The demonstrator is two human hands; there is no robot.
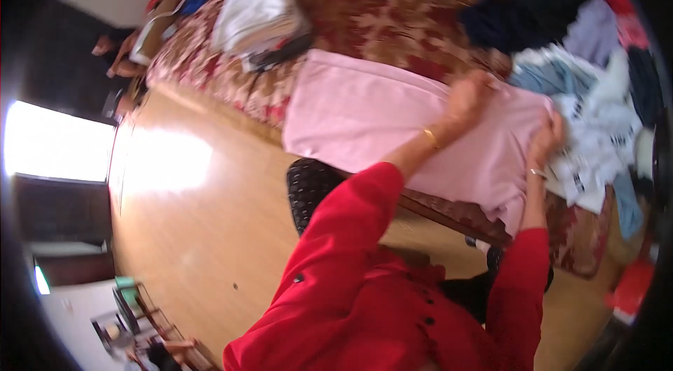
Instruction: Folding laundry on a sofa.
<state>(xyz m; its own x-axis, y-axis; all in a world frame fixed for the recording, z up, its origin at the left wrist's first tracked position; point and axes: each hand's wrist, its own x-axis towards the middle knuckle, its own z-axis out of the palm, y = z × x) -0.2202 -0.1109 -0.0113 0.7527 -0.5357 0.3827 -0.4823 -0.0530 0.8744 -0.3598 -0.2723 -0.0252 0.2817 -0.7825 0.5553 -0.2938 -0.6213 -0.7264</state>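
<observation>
A pink cloth garment lies stretched out over the edge of a couch with a red and beige patterned cover. My left hand, with a gold bracelet at the wrist, grips the garment near its upper edge. My right hand, with a silver-coloured bracelet, has hold of its right end. The fingertips of both hands are partly hidden and blurred. The garment's left end lies flat, and its lower right part hangs in creases near my right forearm.
A folded stack of white and beige cloths sits at the upper left of the couch. Loose white and blue clothes and dark clothes are heaped at right. A red object stands lower right. Other people are at the far left.
</observation>
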